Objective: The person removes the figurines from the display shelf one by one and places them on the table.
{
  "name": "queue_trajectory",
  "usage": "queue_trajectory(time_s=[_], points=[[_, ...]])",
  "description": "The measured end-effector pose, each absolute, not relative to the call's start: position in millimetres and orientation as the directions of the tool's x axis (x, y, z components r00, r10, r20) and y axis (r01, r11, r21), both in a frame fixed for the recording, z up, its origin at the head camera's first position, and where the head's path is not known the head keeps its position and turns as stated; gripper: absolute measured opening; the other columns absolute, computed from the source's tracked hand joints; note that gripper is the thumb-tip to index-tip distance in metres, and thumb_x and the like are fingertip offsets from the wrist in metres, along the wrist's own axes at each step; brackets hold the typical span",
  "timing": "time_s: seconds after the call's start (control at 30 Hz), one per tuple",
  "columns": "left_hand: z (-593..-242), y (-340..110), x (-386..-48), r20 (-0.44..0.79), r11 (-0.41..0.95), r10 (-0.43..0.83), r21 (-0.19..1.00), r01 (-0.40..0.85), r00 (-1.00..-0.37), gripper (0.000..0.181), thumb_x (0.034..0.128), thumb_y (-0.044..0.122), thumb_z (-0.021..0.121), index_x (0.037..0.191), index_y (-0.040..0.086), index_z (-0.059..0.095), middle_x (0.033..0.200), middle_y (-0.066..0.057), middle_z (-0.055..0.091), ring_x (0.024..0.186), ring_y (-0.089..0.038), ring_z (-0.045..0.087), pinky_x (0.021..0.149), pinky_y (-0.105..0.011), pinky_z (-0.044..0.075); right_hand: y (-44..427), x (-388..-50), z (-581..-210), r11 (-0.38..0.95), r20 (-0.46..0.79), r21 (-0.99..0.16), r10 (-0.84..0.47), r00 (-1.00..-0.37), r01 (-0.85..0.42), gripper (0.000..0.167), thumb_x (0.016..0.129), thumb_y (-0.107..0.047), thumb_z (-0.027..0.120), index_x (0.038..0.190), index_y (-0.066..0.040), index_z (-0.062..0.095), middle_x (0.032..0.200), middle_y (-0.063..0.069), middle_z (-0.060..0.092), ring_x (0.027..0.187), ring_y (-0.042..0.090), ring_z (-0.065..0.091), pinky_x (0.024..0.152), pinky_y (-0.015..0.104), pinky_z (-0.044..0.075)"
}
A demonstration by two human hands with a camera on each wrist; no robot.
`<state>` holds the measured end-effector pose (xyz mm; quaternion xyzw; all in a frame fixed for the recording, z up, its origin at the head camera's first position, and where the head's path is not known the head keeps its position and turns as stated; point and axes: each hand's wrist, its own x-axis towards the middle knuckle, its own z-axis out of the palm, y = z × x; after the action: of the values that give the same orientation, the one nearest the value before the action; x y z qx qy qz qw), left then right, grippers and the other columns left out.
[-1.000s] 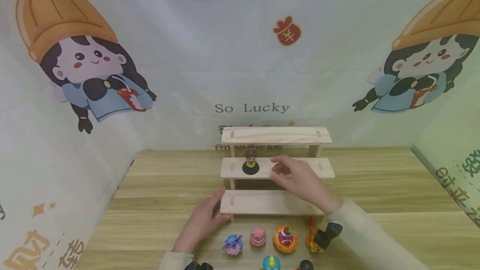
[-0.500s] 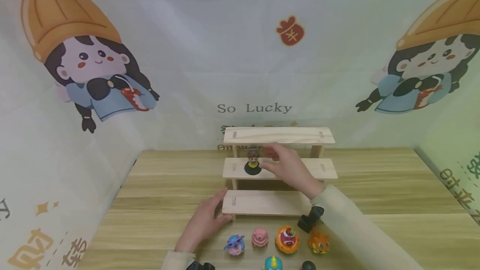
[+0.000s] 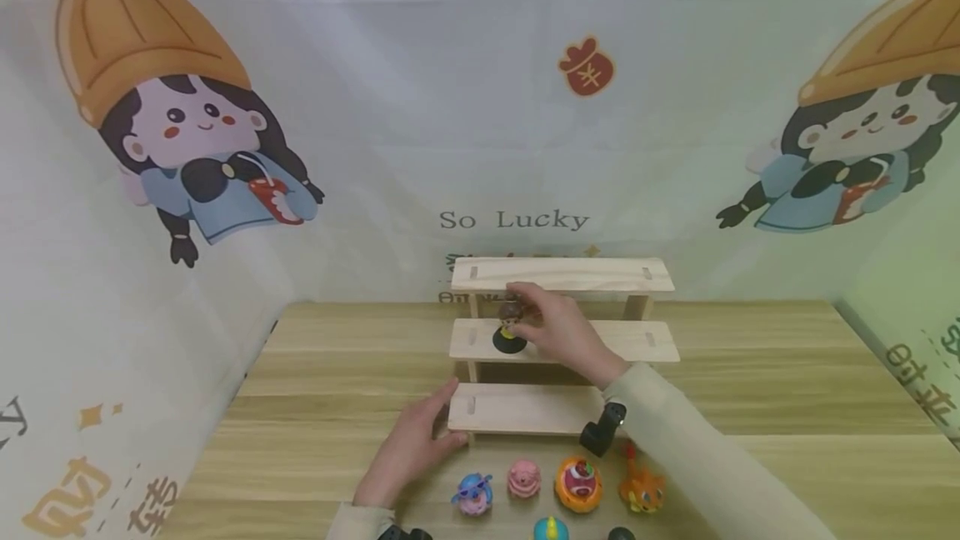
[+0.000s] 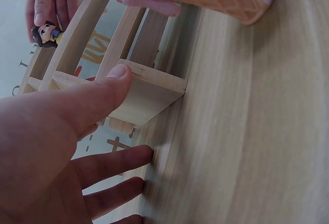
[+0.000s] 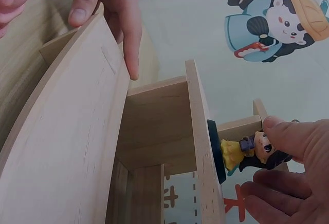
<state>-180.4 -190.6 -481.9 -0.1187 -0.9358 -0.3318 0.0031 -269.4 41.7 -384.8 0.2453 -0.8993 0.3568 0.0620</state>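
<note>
A small figurine (image 3: 510,319) with brown hair and a yellow skirt stands on a round black base on the middle board of a three-tier wooden display rack (image 3: 525,408). My right hand (image 3: 566,332) pinches its head; the thumb (image 5: 285,134) lies on the near side, and some fingertips are hidden behind it. The base (image 5: 215,152) appears to sit against the board. My left hand (image 3: 408,448) steadies the left end of the lowest tier. Its thumb (image 4: 110,82) touches the board's corner, while the other fingers extend straight beside the end panel.
In front of the rack stand several toys: a blue one with sunglasses (image 3: 474,494), a pink one (image 3: 524,479), an orange cake-like one (image 3: 578,484) and an orange creature (image 3: 642,490). Others are cut off below. A printed cloth (image 3: 375,107) hangs behind the wooden table (image 3: 300,407).
My right hand has moved left along the middle board to the figurine and its fingers have closed about the head. The left hand stays at the rack's left end.
</note>
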Motion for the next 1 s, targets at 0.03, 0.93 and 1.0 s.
queue_trajectory(time_s=[0.03,0.93,1.0], points=[[-481.9,-190.5,-180.1,0.084,0.751,0.219,0.622,0.223,-0.972,0.078,0.0809,0.029,0.074,0.146,0.009,0.038,0.143,-0.019,0.047,0.128,-0.042,0.046,0.108,-0.057,0.036,41.0,-269.7,-385.3,0.622,0.289,-0.613,-0.399,-0.87,-0.488,0.056,0.085,-0.016,0.073,0.135,-0.009,0.05,0.112,0.008,0.069,0.102,0.023,0.066,0.09,0.039,0.054],[-481.5,-193.0,-180.3,0.057,0.742,0.226,0.637,0.21,-0.972,0.078,0.0826,0.034,0.072,0.148,0.01,0.035,0.143,-0.02,0.046,0.129,-0.044,0.044,0.108,-0.058,0.034,39.1,-250.4,-373.3,0.631,0.308,-0.587,-0.405,-0.861,-0.507,0.045,0.085,-0.014,0.072,0.128,-0.011,0.056,0.103,0.004,0.07,0.09,0.015,0.067,0.077,0.031,0.057],[-481.4,-192.5,-179.7,0.052,0.743,0.221,0.639,0.202,-0.974,0.078,0.0827,0.034,0.072,0.148,0.011,0.035,0.144,-0.02,0.045,0.129,-0.044,0.044,0.108,-0.059,0.034,38.6,-244.5,-369.6,0.625,0.321,-0.576,-0.42,-0.849,-0.527,0.046,0.085,-0.014,0.072,0.128,-0.009,0.056,0.101,0.003,0.07,0.089,0.015,0.067,0.077,0.03,0.057]])
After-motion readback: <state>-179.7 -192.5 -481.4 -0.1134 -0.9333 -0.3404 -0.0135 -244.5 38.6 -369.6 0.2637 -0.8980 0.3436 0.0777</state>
